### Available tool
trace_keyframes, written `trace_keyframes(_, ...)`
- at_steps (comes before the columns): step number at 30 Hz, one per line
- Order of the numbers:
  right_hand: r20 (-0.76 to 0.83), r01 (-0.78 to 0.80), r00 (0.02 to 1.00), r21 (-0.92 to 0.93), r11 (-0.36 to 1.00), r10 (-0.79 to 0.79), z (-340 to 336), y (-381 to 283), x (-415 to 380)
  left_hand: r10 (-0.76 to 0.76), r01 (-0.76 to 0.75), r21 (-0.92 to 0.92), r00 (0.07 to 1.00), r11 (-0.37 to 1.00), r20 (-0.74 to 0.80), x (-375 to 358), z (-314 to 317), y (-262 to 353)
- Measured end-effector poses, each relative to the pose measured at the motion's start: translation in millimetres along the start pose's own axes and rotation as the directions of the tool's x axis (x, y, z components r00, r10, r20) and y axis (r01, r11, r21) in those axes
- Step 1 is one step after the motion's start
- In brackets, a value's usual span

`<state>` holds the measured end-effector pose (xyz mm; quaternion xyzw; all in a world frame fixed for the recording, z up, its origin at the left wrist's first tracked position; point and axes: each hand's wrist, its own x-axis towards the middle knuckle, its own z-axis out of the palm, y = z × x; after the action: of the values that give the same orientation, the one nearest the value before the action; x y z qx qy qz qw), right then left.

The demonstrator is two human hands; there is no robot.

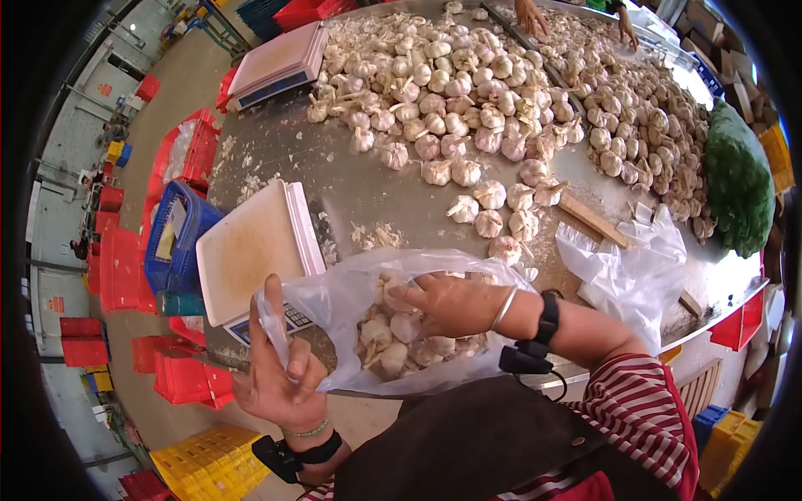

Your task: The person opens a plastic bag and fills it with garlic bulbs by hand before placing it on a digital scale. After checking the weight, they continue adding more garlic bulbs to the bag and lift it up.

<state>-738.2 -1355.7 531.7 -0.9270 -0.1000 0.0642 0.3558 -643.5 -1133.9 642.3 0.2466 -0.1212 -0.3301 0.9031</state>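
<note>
A clear plastic bag (334,288) lies at the table's near edge, its mouth spread wide. Several garlic bulbs (386,355) are inside it. My left hand (288,380) is closed on the bag's left rim, the film running between thumb and fingers. My right hand (464,305) reaches into the bag from the right, its fingers bent around a garlic bulb (407,326); some fingertips are hidden. Just beyond the bag, loose garlic bulbs (489,194) sit on the metal table (317,159), in front of a large garlic heap (451,83).
A white scale (251,242) stands left of the bag; another scale (280,58) is farther back. A wooden strip (593,220) and an empty plastic bag (635,267) lie right. A green mesh sack (739,179) is at the right edge. Another person's hand (530,17) is across the table.
</note>
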Motion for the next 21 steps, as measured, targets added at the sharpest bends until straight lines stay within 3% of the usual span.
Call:
trace_keyframes(1, 0.185, -0.032, 0.983, 0.111, 0.993, 0.011, -24, -4, 0, 0.002, -0.002, -0.010, 1.000, 1.000, -0.014, 0, -3, 2)
trace_keyframes(2, 0.230, 0.035, 0.970, 0.200, 0.979, -0.081, -45, -2, 1, 0.010, -0.010, -0.006, 1.000, 1.000, -0.026, 1, -7, 3)
trace_keyframes(3, 0.124, 0.173, 0.967, 0.327, 0.929, -0.223, -53, 15, 3, 0.018, -0.018, -0.002, 0.999, 1.000, -0.037, 2, -11, 4)
trace_keyframes(4, 0.195, 0.094, 0.967, 0.319, 0.943, -0.163, -82, 16, 8, 0.023, -0.024, -0.013, 0.999, 1.000, -0.037, 3, -14, 5)
trace_keyframes(6, 0.027, 0.036, 0.999, 0.164, 0.986, -0.041, -110, 53, 24, 0.024, -0.024, -0.010, 1.000, 1.000, -0.014, 8, -21, 5)
trace_keyframes(7, -0.022, -0.129, 0.991, 0.081, 0.988, 0.132, -122, 78, 38, 0.023, -0.023, 0.003, 1.000, 1.000, 0.020, 10, -24, 5)
trace_keyframes(8, -0.177, -0.282, 0.950, -0.119, 0.952, 0.259, -131, 97, 49, 0.018, -0.018, 0.002, 1.000, 1.000, 0.011, 12, -25, 5)
trace_keyframes(11, -0.417, -0.526, 0.820, -0.281, 0.803, 0.392, -135, 185, 88, 0.003, -0.003, 0.009, 1.000, 1.000, 0.005, 17, -29, 4)
trace_keyframes(15, -0.347, -0.551, 0.830, -0.388, 0.739, 0.437, -133, 236, 122, -0.012, 0.012, -0.009, 0.997, 1.000, -0.075, 20, -34, 1)
trace_keyframes(17, -0.392, -0.579, 0.804, -0.344, 0.739, 0.448, -121, 248, 129, -0.025, 0.023, -0.022, 0.997, 0.999, -0.076, 24, -38, -3)
trace_keyframes(19, -0.500, -0.668, 0.712, -0.264, 0.696, 0.493, -113, 257, 137, -0.049, 0.041, -0.060, 0.991, 0.997, -0.123, 26, -38, -9)
trace_keyframes(21, -0.456, -0.697, 0.696, -0.240, 0.676, 0.555, -114, 260, 134, -0.067, 0.061, -0.056, 0.991, 0.997, -0.118, 27, -40, -13)
